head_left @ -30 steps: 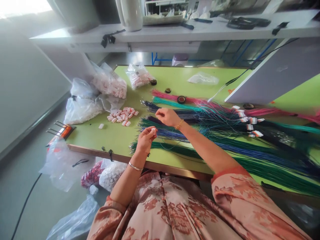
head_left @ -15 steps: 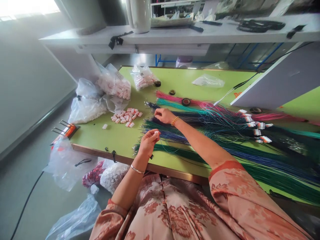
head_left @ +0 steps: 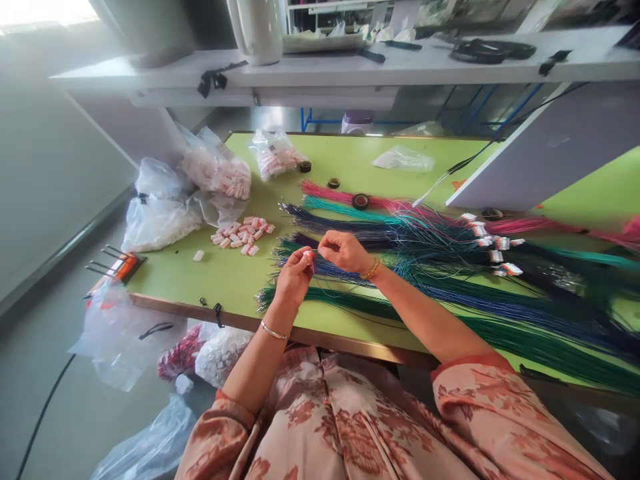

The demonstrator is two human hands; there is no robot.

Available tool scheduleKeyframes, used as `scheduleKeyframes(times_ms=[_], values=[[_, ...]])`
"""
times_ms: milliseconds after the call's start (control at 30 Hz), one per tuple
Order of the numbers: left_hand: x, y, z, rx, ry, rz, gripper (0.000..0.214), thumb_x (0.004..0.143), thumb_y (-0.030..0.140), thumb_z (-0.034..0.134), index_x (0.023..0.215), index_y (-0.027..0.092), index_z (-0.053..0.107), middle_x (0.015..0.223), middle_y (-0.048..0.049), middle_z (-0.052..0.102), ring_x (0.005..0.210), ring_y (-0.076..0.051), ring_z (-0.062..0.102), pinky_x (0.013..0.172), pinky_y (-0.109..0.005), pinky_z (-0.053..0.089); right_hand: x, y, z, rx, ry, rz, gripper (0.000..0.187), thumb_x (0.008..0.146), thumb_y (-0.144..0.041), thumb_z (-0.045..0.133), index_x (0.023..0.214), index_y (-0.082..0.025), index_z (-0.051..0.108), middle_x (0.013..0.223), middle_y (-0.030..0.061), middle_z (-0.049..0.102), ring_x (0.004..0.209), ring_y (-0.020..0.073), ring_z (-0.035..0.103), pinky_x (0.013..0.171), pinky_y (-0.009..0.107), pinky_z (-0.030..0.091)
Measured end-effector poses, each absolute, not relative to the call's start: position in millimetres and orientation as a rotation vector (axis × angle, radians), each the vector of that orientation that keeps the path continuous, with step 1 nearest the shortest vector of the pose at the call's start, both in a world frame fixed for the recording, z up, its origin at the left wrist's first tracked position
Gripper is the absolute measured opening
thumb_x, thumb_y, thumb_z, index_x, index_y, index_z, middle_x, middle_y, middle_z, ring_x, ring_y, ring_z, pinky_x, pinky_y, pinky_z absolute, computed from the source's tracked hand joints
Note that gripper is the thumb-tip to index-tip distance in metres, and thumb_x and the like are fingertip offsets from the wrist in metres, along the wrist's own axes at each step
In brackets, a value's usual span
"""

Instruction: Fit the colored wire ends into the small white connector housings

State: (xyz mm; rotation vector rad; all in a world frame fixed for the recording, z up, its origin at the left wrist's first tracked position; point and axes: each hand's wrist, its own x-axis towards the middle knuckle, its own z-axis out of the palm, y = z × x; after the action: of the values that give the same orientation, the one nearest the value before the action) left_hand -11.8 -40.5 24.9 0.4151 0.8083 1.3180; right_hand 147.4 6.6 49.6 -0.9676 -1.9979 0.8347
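Note:
My left hand point(head_left: 294, 275) pinches a small white and orange connector housing point(head_left: 309, 256) above the near part of the table. Close beside it, on the right, my right hand point(head_left: 345, 252) is closed in a pinch on a thin wire whose end is at the connector. Whether the wire's tip is inside the connector is too small to tell. Under and beyond both hands lie bundles of dark, blue and green wires point(head_left: 350, 293). To the left sits a loose pile of similar connectors point(head_left: 243, 235).
Bags of connectors point(head_left: 215, 170) stand at the table's back left. Black tape rolls point(head_left: 360, 201) lie near the pink wires point(head_left: 325, 191). Wired connectors point(head_left: 495, 243) rest on the right. A white shelf point(head_left: 320, 77) spans the back, and an orange pronged holder point(head_left: 125, 267) is at the left edge.
My right hand has come from the dark wire ends toward my left hand, bringing a wire to the connector. My left hand still holds the connector. The view has shifted slightly.

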Motion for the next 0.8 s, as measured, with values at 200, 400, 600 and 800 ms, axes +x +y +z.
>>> scheduleKeyframes(times_ms=[200, 400, 600, 800], values=[[-7.2, -40.2, 27.8, 0.366, 0.779, 1.312, 0.02, 0.073, 0.008, 0.07, 0.091, 0.016, 0.066, 0.08, 0.0013, 0.064, 0.068, -0.005, 0.058, 0.07, -0.018, 0.046, 150.8, -1.4, 47.9, -1.016, -2.138, 0.598, 0.015, 0.078, -0.024, 0.053, 0.066, -0.017, 0.059, 0.065, -0.0009, 0.058, 0.056, 0.0092, 0.046, 0.063, 0.025, 0.035], [-5.6, -39.8, 27.0, 0.388, 0.786, 1.292, 0.021, 0.073, 0.007, 0.069, 0.091, 0.017, 0.066, 0.081, 0.0012, 0.066, 0.071, -0.006, 0.06, 0.074, -0.02, 0.048, 151.8, -4.0, 50.8, -1.032, -2.174, 0.525, 0.017, 0.079, -0.026, 0.052, 0.066, -0.017, 0.059, 0.064, -0.0005, 0.059, 0.056, 0.0096, 0.045, 0.068, 0.027, 0.032], [-5.0, -39.9, 26.2, 0.4, 0.789, 1.289, 0.022, 0.07, 0.009, 0.073, 0.09, 0.016, 0.066, 0.08, 0.0013, 0.066, 0.071, -0.006, 0.06, 0.073, -0.019, 0.047, 151.9, -5.2, 53.1, -1.042, -2.205, 0.511, 0.018, 0.079, -0.027, 0.051, 0.065, -0.017, 0.059, 0.064, 0.0005, 0.059, 0.056, 0.01, 0.044, 0.066, 0.026, 0.031], [-4.7, -40.0, 25.3, 0.452, 0.818, 1.33, 0.023, 0.068, 0.015, 0.078, 0.089, 0.016, 0.069, 0.08, 0.0006, 0.067, 0.069, -0.006, 0.059, 0.072, -0.019, 0.045, 151.5, -4.9, 51.4, -1.028, -2.196, 0.479, 0.017, 0.078, -0.025, 0.051, 0.065, -0.017, 0.059, 0.064, 0.0001, 0.059, 0.056, 0.0095, 0.044, 0.066, 0.026, 0.032]])
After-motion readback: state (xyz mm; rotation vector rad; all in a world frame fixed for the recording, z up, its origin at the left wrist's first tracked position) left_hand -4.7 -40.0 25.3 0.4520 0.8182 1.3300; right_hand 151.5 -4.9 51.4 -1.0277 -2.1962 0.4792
